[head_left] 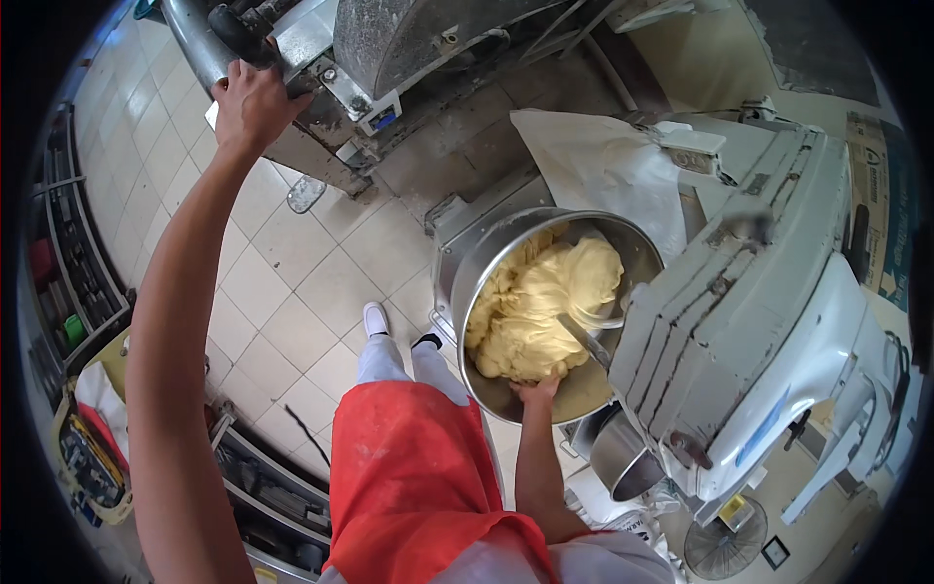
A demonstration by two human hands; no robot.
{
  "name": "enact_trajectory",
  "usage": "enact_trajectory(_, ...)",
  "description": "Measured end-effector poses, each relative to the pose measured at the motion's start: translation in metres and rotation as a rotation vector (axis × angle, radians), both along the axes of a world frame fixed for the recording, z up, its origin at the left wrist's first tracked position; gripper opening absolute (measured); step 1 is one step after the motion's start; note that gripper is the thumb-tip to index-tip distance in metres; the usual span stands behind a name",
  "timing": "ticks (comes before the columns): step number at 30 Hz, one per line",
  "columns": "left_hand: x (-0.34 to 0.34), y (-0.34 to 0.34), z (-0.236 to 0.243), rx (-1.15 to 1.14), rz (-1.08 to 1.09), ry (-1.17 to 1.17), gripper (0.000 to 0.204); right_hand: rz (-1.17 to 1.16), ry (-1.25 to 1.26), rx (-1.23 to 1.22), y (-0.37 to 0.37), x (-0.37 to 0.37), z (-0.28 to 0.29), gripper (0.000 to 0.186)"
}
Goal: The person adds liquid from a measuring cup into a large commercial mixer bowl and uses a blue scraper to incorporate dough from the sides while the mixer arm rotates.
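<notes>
A large mass of pale yellow dough (555, 302) fills much of a round steel mixer bowl (468, 243). My right hand (538, 386) reaches over the near rim and takes hold of the dough's lower edge; the dough partly hides its fingertips. A curved metal mixing arm (584, 341) dips into the bowl and touches the dough. Far off to the upper left, my left hand (255, 109) is hooked over the edge of a worn metal machine (316, 156), thumb out to the side. Just above it sits a black lever handle (241, 37).
The pale mixer body (730, 282) stands close on the bowl's right. White plastic sheeting (613, 175) hangs behind the bowl. A smaller steel bowl (623, 457) and a fan (725, 540) are at lower right. Dark racks (83, 243) line the left, beside the tiled floor (277, 243).
</notes>
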State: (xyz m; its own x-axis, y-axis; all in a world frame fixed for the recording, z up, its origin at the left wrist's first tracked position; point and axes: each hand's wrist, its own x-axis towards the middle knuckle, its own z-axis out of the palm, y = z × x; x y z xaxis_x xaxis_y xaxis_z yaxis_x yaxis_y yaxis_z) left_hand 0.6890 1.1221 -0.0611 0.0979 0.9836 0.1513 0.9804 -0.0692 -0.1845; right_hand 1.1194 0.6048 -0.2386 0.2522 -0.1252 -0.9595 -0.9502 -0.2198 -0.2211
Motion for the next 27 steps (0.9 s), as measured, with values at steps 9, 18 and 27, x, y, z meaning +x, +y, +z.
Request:
enact_trajectory(9, 0.016, 0.012, 0.001, -0.154, 0.006, -0.103, 0.097, 0.007, 0.049, 0.387, 0.0, 0.027, -0.056, 0.081)
enact_trajectory(18, -0.007, 0.002, 0.001, -0.143, 0.025, -0.024, 0.097, 0.769, -0.116, 0.601, 0.127, -0.003, -0.034, 0.043)
enact_trajectory(27, -0.01, 0.001, -0.004, -0.127, 0.047, -0.001, 0.094, 2.789, -0.472, -0.266, 0.156, -0.123, -0.151, 0.034)
